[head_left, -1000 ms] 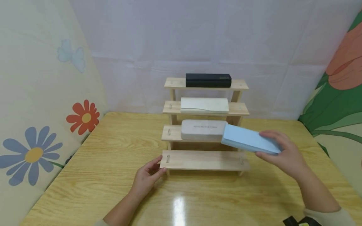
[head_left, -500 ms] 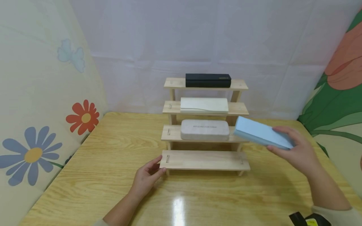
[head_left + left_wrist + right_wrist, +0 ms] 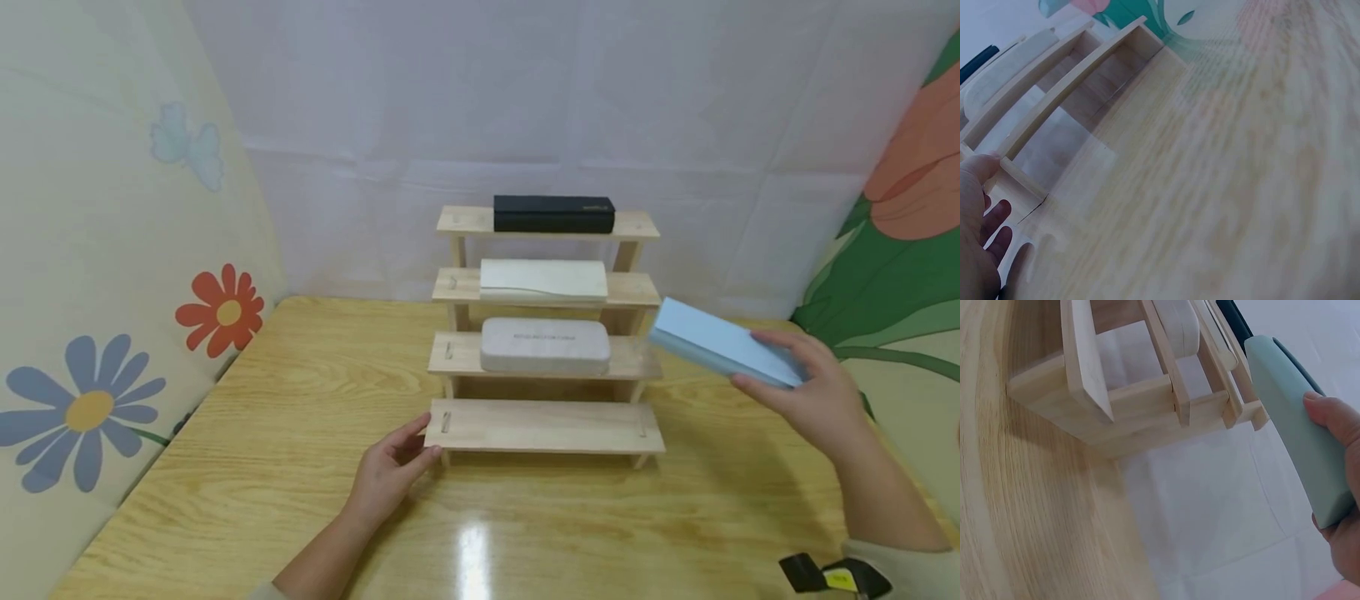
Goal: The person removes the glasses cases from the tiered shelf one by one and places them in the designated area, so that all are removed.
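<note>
So, 4 cases (image 3: 723, 343), 1 in R hand (image 3: 817, 404)

Right grip (image 3: 1353, 467) holding pale case (image 3: 1297, 428), tiered wooden rack (image 3: 1142, 400)

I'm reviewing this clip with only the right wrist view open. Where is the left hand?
Observer: The head view shows the left hand gripping the left end of the lowest shelf.
Operator: Any markings on the pale rounded case?
Observer: Yes, the head view shows a line of dark lettering on it, too blurred to read.
Operator: And how does the blue case sit relative to the wooden stand?
Observer: In the head view, almost all of it is right of the stand.
</note>
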A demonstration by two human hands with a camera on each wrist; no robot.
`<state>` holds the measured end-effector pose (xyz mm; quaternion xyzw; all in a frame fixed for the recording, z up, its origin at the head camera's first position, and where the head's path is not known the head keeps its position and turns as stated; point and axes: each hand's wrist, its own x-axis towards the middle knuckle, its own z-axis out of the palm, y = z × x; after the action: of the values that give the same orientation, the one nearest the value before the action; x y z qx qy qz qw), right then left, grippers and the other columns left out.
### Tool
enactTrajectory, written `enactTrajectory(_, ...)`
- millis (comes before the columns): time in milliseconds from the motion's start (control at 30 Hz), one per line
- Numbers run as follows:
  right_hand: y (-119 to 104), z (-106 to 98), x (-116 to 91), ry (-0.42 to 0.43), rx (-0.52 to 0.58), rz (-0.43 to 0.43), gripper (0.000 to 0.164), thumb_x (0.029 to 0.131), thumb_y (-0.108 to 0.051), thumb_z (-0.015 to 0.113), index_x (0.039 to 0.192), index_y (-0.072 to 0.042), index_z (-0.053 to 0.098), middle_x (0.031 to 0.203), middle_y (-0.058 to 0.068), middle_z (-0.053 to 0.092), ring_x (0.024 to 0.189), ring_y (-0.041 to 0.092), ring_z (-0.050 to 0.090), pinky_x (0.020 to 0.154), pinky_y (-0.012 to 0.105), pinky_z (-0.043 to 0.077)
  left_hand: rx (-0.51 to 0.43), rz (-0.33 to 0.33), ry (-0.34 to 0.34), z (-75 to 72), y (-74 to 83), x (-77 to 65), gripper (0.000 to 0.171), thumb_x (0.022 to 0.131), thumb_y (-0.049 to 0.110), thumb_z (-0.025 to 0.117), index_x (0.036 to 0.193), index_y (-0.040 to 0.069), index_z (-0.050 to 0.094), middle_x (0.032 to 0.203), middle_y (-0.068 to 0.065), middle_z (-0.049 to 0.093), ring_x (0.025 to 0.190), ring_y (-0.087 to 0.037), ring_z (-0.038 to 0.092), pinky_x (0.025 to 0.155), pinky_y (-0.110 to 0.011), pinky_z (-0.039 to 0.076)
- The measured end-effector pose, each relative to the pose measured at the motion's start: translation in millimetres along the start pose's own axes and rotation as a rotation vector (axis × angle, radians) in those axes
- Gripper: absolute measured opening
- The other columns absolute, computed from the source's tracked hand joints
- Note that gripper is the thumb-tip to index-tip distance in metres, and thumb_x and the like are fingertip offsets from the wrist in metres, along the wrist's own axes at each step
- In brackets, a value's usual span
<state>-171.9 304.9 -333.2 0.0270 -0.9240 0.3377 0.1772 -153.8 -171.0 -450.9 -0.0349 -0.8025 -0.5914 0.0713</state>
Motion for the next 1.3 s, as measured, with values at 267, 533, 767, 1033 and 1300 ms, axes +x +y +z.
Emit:
enactTrajectory(267,11.9,-4.7,-0.3,-0.025,-0.003,0.057,0.065,0.086,-0.027,0.076,0.138,0.000,0.050,0.144,0.032,0.040,0.116,0.044,0.041,0.077,0.036,0.034,-0.001,-0.017,-0.006,0.6,-1.3,-0.9,0.049,0.085,0.009,0.075,0.130,-0.002,0.060,0.112,-0.021,0.070,0.090,-0.002,0.064,0.078,-0.017,0.053)
enactTrajectory(533,22.8,-5.7,3.2,-0.025,-0.030,0.084,0.066,0.088,-0.030,0.073,0.141,0.001,0.048,0.145,0.034,0.040,0.119,0.049,0.041,0.078,0.044,0.035,0.008,-0.033,-0.003,0.9,-2.9,1.5,0.049,0.085,0.008,0.076,0.131,0.000,0.060,0.114,-0.020,0.070,0.092,-0.005,0.065,0.079,-0.016,0.053)
enactTrajectory(767,30.7,-3.4,3.6,-0.034,-0.034,0.118,0.067,0.090,-0.033,0.071,0.143,0.001,0.045,0.144,0.035,0.038,0.119,0.050,0.038,0.078,0.047,0.035,-0.007,-0.042,-0.014,-0.3,-0.6,1.3,0.050,0.086,0.010,0.075,0.132,-0.001,0.059,0.118,-0.021,0.069,0.092,-0.004,0.065,0.078,-0.015,0.053)
enactTrajectory(1033,42.6,3.4,1.7,-0.020,-0.052,0.136,0.068,0.091,-0.034,0.069,0.143,0.002,0.045,0.139,0.037,0.040,0.117,0.049,0.040,0.078,0.047,0.034,-0.004,-0.047,-0.014,-1.3,-1.8,0.1,0.050,0.086,0.010,0.075,0.132,-0.001,0.059,0.115,-0.020,0.070,0.090,-0.003,0.064,0.078,-0.016,0.053)
enactTrajectory(1300,55.1,12.2,1.1,-0.036,-0.042,0.165,0.069,0.092,-0.037,0.067,0.144,0.003,0.043,0.142,0.038,0.038,0.118,0.052,0.039,0.082,0.060,0.036,-0.004,-0.035,-0.013,-0.8,-2.4,0.6,0.049,0.085,0.009,0.075,0.131,-0.001,0.060,0.118,-0.020,0.069,0.091,-0.003,0.064,0.078,-0.016,0.053)
